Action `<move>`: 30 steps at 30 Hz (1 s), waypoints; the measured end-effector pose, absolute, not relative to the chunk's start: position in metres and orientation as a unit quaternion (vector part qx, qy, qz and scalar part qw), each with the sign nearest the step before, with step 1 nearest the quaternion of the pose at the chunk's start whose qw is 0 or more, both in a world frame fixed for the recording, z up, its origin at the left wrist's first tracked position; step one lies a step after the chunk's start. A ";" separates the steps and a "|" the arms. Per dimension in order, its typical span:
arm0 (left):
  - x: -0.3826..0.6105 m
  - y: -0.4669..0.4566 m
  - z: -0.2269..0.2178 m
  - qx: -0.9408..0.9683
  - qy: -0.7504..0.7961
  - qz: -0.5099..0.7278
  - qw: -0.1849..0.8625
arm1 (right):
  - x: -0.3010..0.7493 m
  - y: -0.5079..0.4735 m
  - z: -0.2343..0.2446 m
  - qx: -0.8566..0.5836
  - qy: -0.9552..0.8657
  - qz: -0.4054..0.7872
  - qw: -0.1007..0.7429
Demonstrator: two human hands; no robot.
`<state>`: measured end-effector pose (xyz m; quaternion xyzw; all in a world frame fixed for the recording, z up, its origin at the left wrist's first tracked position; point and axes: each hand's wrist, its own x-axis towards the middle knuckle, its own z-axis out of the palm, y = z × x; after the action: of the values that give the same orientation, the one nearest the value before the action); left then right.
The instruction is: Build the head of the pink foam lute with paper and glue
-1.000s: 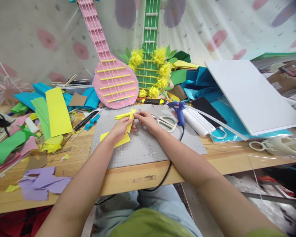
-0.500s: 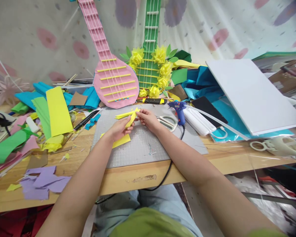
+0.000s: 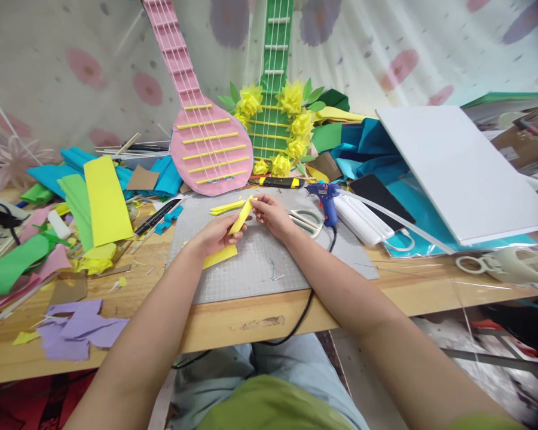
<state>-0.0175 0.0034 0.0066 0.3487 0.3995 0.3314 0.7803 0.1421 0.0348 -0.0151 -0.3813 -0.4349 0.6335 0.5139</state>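
Note:
Over the grey cutting mat [image 3: 251,280], my left hand [image 3: 219,235] is closed on a narrow yellow paper strip [image 3: 241,218]. My right hand [image 3: 271,214] pinches the strip's upper end between thumb and fingertips. Behind my left hand lie several more yellow strips [image 3: 224,208] on the mat. A flat yellow paper piece [image 3: 219,257] rests partly under that same hand. White-handled scissors [image 3: 308,222] lie just right of my right hand, beside a blue glue gun [image 3: 326,200].
A pink paper guitar [image 3: 210,155] and a green one [image 3: 271,128] with yellow flowers lean at the back. Paper scraps [image 3: 80,331] cover the left side. A utility knife [image 3: 280,182], a white board [image 3: 466,173] and a tape dispenser [image 3: 520,264] are also on the table.
The yellow strip's upper end has changed shape: its spread, pointed tip now looks narrower and straighter between my hands. Both hands have hardly shifted.

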 end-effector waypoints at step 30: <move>-0.004 0.001 0.004 0.459 0.509 0.405 0.606 | 0.142 0.038 -0.021 -0.403 -0.443 0.601 0.530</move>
<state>-0.0039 0.0009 0.0044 0.4587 0.5086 0.4050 0.6057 0.1417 0.0375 -0.0211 -0.4026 -0.4430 0.6006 0.5301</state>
